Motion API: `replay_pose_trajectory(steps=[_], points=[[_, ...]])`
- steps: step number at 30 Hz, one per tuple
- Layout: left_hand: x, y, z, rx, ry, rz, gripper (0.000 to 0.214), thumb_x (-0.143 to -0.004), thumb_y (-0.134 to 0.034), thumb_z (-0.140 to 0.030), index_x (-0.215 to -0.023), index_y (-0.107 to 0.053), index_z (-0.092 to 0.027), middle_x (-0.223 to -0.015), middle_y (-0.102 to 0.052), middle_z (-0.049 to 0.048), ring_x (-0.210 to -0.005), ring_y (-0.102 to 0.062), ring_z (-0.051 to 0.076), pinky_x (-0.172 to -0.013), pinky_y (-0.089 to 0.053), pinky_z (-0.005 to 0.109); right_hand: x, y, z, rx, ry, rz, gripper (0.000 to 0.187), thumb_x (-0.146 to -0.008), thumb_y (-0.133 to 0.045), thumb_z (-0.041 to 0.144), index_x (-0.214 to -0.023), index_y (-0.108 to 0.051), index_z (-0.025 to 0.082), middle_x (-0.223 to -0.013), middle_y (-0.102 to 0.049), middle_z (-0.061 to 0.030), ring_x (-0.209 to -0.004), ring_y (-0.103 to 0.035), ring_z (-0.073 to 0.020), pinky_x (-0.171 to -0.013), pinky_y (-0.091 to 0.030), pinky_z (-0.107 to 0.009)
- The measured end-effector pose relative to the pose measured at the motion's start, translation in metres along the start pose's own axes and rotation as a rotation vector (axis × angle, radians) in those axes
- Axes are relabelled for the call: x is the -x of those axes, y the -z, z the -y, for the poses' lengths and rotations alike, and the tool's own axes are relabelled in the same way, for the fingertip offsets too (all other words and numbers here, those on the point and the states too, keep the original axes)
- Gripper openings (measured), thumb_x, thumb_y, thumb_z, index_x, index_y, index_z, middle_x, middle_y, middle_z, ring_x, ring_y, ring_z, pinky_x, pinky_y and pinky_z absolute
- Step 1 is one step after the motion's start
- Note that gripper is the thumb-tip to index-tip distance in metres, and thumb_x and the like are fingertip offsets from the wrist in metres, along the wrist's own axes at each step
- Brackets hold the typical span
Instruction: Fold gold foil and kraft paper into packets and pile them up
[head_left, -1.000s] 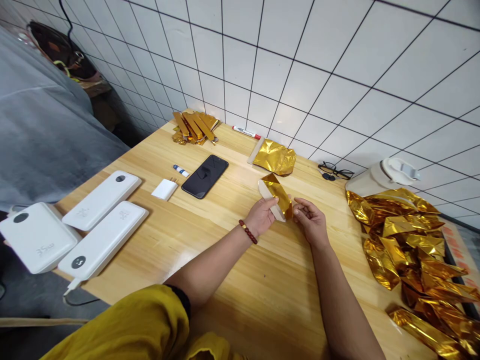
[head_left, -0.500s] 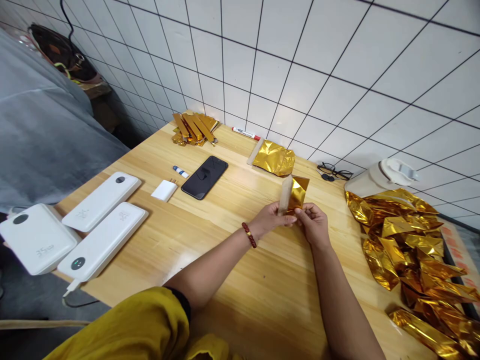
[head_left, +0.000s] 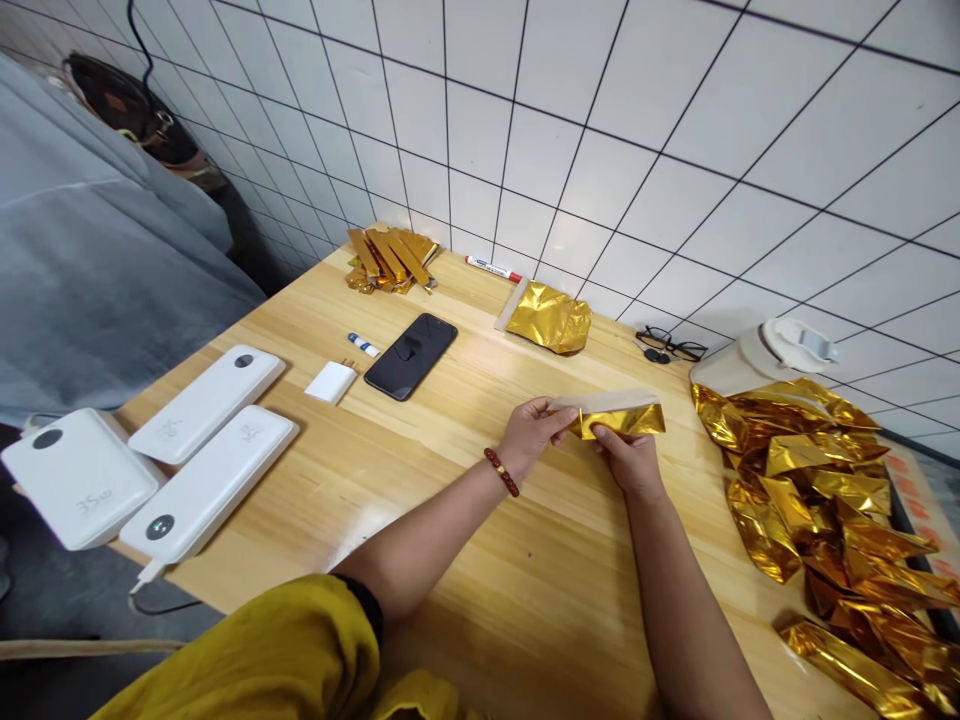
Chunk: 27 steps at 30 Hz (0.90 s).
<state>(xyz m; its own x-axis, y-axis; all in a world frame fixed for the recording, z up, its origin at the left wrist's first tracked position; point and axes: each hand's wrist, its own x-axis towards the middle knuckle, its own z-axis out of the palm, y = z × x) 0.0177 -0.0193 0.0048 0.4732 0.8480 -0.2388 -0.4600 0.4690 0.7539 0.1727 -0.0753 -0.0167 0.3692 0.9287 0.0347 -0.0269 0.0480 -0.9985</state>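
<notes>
Between my two hands, above the wooden table, is a folded piece of gold foil paper with a plain pale strip along its upper edge. My left hand, with a dark red bead bracelet at the wrist, pinches its left end. My right hand grips the lower edge, thumb on the shiny face and fingers hidden behind. A stack of gold foil sheets, also with a pale edge, lies beyond my hands against the wall. To the right is a heap of folded gold foil pieces.
Left of my hands lie a black phone, a white charger and white power banks. Flat gold strips, a marker and glasses sit along the wall. A white cup stands behind the heap.
The foil paper has turned from upright to lying lengthwise, its pale strip moving from the left side to the top. Its free end now points right. Both hands keep hold of it.
</notes>
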Motion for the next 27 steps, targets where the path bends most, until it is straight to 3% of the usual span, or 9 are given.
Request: replay_pose_trajectory(steps=[6, 9, 14, 20, 24, 27], points=[[-0.001, 0.003, 0.004, -0.062, 0.063, 0.129, 0.042, -0.061, -0.079, -0.049, -0.077, -0.069, -0.011, -0.063, -0.062, 0.0024, -0.058, -0.053, 0.01, -0.06, -0.04, 0.026, -0.002, 0.0, 0.002, -0.006, 0.017, -0.018, 0.03, -0.065, -0.081, 0.038, -0.062, -0.058, 0.019, -0.053, -0.056, 0.0025, -0.048, -0.048, -0.011, -0.047, -0.039, -0.025], [-0.001, 0.004, 0.008, -0.133, 0.016, 0.091, 0.043, -0.064, -0.075, -0.052, -0.074, -0.07, -0.011, -0.063, -0.063, 0.0032, -0.059, -0.054, 0.011, -0.063, -0.041, 0.027, -0.001, 0.001, 0.002, -0.001, 0.034, -0.006, 0.027, -0.069, -0.079, 0.039, -0.064, -0.06, 0.02, -0.055, -0.058, 0.0017, -0.051, -0.05, -0.0121, -0.05, -0.043, -0.026], [-0.003, 0.006, 0.012, -0.257, -0.044, 0.038, 0.042, -0.066, -0.073, -0.053, -0.058, -0.065, -0.013, -0.056, -0.057, 0.0011, -0.056, -0.05, 0.01, -0.06, -0.038, 0.027, 0.0, -0.001, 0.002, 0.101, 0.028, 0.107, 0.025, -0.066, -0.081, 0.039, -0.079, -0.07, 0.02, -0.078, -0.072, -0.0038, -0.072, -0.065, -0.02, -0.07, -0.055, -0.035], [-0.001, 0.005, 0.01, -0.359, -0.094, 0.089, 0.047, -0.069, -0.069, -0.055, -0.049, -0.057, -0.014, -0.057, -0.052, -0.0001, -0.058, -0.046, 0.01, -0.06, -0.036, 0.027, 0.001, -0.001, -0.001, 0.104, -0.015, 0.166, 0.028, -0.066, -0.081, 0.037, -0.087, -0.072, 0.021, -0.092, -0.075, -0.0051, -0.085, -0.067, -0.0216, -0.084, -0.055, -0.037], [0.001, 0.003, 0.008, -0.325, -0.091, 0.135, 0.04, -0.067, -0.072, -0.052, -0.061, -0.063, -0.013, -0.064, -0.054, -0.0005, -0.058, -0.045, 0.009, -0.057, -0.034, 0.025, 0.001, -0.001, -0.002, 0.107, -0.037, 0.103, 0.028, -0.063, -0.083, 0.036, -0.083, -0.072, 0.021, -0.087, -0.074, -0.0046, -0.082, -0.066, -0.0214, -0.079, -0.056, -0.036], [0.001, 0.004, 0.007, -0.251, -0.057, 0.137, 0.043, -0.071, -0.068, -0.055, -0.064, -0.063, -0.013, -0.059, -0.053, -0.0004, -0.057, -0.046, 0.009, -0.058, -0.036, 0.026, 0.001, 0.0, -0.002, 0.071, -0.042, 0.06, 0.025, -0.061, -0.083, 0.036, -0.075, -0.069, 0.021, -0.074, -0.071, -0.0021, -0.066, -0.062, -0.0174, -0.062, -0.053, -0.031]])
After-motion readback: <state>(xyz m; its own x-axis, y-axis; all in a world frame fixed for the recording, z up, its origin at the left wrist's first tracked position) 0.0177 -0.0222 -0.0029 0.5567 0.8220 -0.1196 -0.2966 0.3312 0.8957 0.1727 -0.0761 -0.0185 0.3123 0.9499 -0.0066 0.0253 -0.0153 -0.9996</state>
